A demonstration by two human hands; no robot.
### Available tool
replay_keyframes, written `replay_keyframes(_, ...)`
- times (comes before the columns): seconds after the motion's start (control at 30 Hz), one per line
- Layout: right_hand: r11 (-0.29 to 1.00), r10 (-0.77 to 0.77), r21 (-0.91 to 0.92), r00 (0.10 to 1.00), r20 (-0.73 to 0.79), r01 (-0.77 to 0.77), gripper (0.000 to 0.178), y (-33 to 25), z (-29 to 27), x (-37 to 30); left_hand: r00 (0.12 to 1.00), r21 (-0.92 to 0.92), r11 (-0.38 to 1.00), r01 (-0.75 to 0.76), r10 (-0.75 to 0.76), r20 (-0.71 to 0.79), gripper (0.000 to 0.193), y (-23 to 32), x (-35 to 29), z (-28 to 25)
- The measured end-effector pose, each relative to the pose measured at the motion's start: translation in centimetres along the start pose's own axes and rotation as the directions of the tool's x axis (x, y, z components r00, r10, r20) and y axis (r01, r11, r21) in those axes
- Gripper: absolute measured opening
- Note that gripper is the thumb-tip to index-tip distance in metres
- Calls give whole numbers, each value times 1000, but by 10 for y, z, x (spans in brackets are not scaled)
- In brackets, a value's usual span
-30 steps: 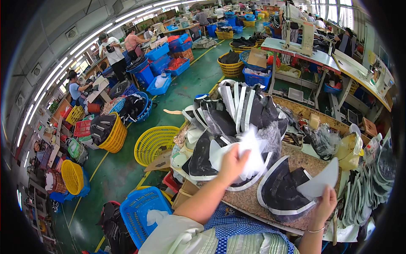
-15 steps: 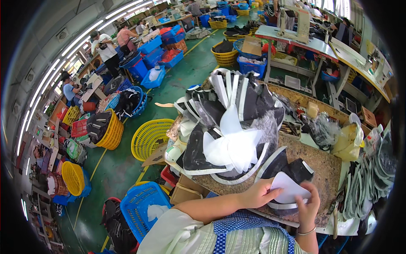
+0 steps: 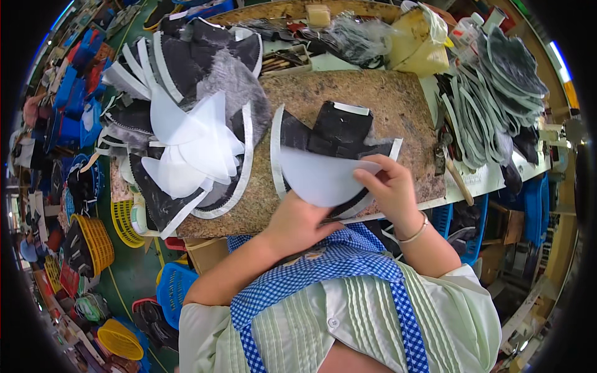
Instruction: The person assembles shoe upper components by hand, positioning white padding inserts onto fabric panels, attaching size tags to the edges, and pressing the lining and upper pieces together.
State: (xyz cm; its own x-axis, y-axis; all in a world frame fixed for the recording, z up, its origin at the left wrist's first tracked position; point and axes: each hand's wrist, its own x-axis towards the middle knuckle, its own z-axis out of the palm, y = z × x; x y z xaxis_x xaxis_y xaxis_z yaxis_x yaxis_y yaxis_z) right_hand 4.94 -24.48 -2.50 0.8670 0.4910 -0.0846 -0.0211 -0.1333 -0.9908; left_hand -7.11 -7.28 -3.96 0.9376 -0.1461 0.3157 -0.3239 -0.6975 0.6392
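Note:
A smooth white half-moon sheet piece (image 3: 320,177) is pinched at its right end by my right hand (image 3: 395,193), thumb against fingers. My left hand (image 3: 295,224) is at the sheet's lower edge, its fingers hidden beneath it. Under and behind the sheet, a black fabric piece with white edging (image 3: 339,133), like an unfinished shoe upper, lies spread on the worn brown board (image 3: 410,112). To the left, a pile of white sheet pieces (image 3: 186,146) rests on more black pieces with white edging (image 3: 199,56).
Grey curved pieces (image 3: 476,118) hang in a row at the right, near a wooden-handled tool (image 3: 459,180). Behind the board are a yellowish plastic bag (image 3: 420,40), clear plastic wrap (image 3: 357,37) and a tray of dark sticks (image 3: 283,61). A blue basket (image 3: 176,292) stands at lower left.
My view has tilted down and turned toward the board. The white sheet, upright between both hands before, now lies lower over the black piece; my left hand has gone down to its lower edge.

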Motion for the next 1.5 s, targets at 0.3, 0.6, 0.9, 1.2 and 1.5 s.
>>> replay_keyframes(0.3,980,23,-197,992,121,2,32,15,-2,-27,764,-607,642,468,-639,-87,37,-27,-18,-3)
replay_keyframes(0.6,818,11,-566,981,194,102,46,1,5,-25,794,-378,773,510,-592,-139,33,-30,-31,-3)
replay_keyframes(0.9,246,-497,-475,531,687,845,42,14,-16,-7,999,418,907,-51,44,27,30,0,-9,-21)
replay_keyframes(1.2,968,211,-143,977,33,-205,16,7,-20,68,830,-245,851,465,-515,-213,24,-69,72,-9)
replay_keyframes(1.5,916,-147,399,959,241,40,16,-36,-20,17,856,-868,373,328,-505,107,19,18,48,-63)
